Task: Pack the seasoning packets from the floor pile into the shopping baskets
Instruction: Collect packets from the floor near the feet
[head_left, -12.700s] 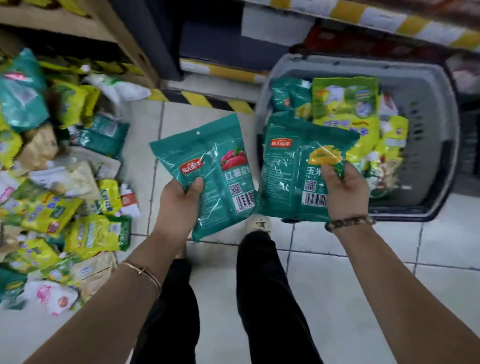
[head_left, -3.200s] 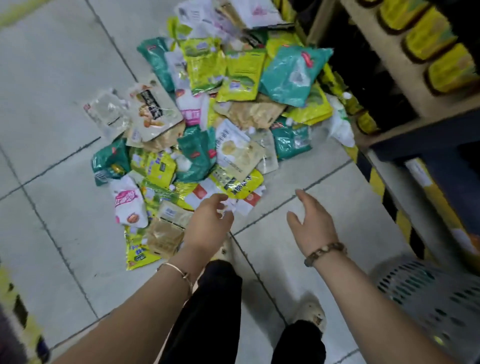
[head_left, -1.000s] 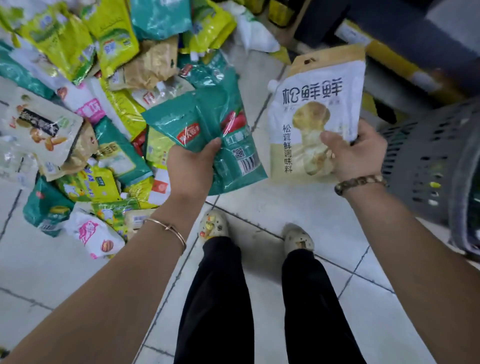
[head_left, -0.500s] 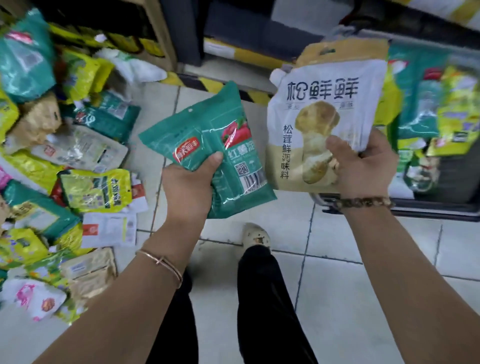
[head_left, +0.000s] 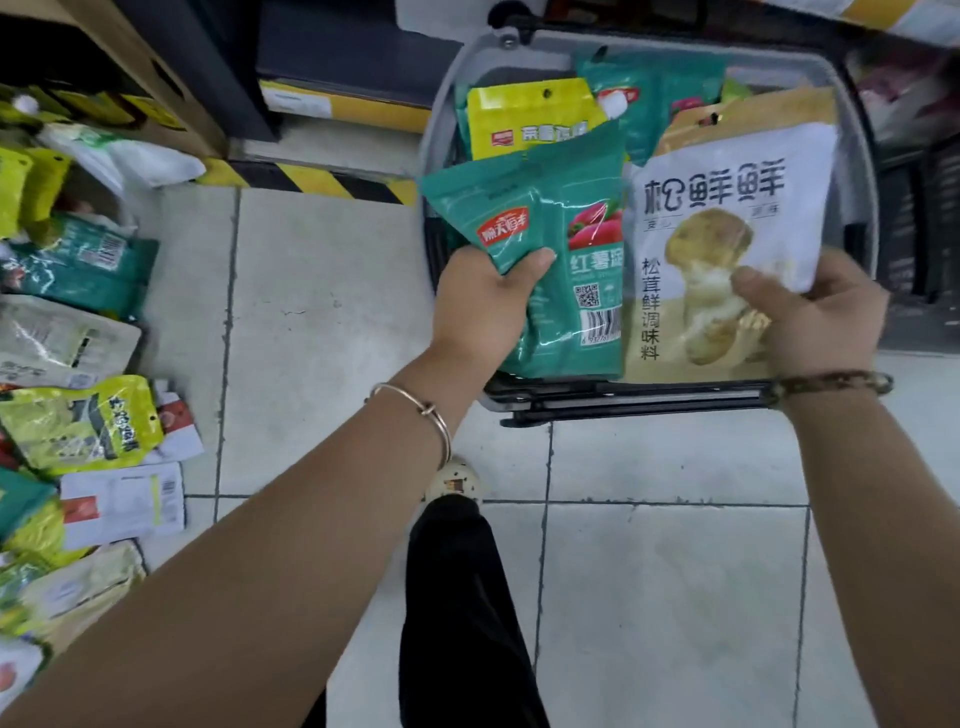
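Floor: pale tiled floor (head_left: 332, 291) with dark grout lines; a yellow and black hazard stripe (head_left: 311, 179) runs along its far edge, under a wooden shelf unit (head_left: 130, 67).
Floor pile: seasoning packets (head_left: 78, 338) in yellow, teal, white and tan lie heaped and overlapping along the floor's left edge, well apart from both hands.
Shopping basket: grey shopping basket (head_left: 862, 171) stands on the floor at the far right, with its dark handles folded down along the near rim. It already holds packets, among them a yellow packet (head_left: 524, 119) against the far left wall and teal ones behind it.
Left hand: the left hand (head_left: 483, 306) holds a teal packet (head_left: 571, 249) by its lower left part. The fingers are clamped on it: the thumb (head_left: 535, 259) lies across the front and the rest are hidden behind.
Teal packet: tilted, top corner leaning left, over the near left part of the basket, above the near rim. Its right edge touches or overlaps the packet beside it.
Right hand: the right hand (head_left: 826, 317) holds a white and tan packet (head_left: 727, 208) at its lower right corner. The fingers are clamped on it, thumb pressed on the front, the others behind.
White and tan packet: roughly upright, printed face toward the camera, over the near right part of the basket.
Wrists: a thin metal bangle (head_left: 415, 405) on the left, a beaded bracelet (head_left: 831, 382) on the right.
Person: a black trouser leg (head_left: 462, 597) and a pale shoe (head_left: 457, 480) stand on the floor just before the basket's near left corner.
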